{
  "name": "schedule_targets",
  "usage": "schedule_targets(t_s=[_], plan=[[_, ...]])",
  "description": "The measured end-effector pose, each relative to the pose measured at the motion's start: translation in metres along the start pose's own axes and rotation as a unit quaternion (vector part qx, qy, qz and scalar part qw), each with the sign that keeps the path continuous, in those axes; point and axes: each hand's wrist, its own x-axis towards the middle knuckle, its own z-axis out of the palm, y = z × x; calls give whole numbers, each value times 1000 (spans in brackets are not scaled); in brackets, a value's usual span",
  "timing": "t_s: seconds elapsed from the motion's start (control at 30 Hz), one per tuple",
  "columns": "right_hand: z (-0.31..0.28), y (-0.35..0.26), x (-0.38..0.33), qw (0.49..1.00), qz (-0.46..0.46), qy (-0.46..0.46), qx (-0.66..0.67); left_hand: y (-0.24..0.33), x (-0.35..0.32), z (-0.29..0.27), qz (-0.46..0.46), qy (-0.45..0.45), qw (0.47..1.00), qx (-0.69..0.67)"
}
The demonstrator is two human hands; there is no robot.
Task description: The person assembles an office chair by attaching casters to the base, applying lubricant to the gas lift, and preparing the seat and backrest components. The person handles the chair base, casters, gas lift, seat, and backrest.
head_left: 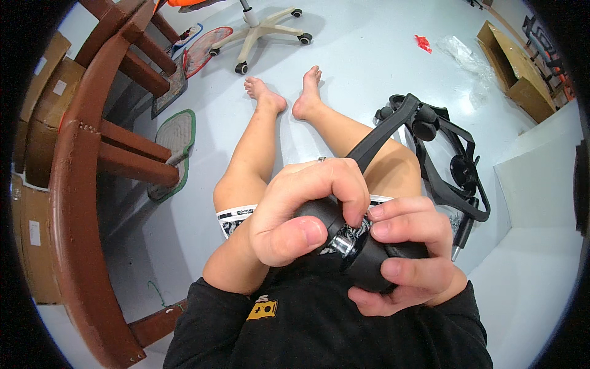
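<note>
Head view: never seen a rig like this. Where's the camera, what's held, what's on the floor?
No machine here, just a left hand and a right hand, both bare. The single picture comes from a camera worn on the head, looking down; its fisheye lens bends straight edges.

The left hand seems to grip a leg end of the black chair base. The right hand holds a black wheel. A shiny metal pin shows between the two parts.

On the floor are a white chair base, a cardboard box, clear plastic and a red scrap.
</note>
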Motion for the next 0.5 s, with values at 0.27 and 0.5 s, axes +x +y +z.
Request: schedule_targets(t_s=[0.27, 0.5], plan=[[-4, -10, 5, 997, 19, -59, -47, 0, -7, 7, -11, 21, 1000, -16], [-5, -20, 18, 992, 6, -34, -118, 2, 21, -8, -85, -56, 961, -257]])
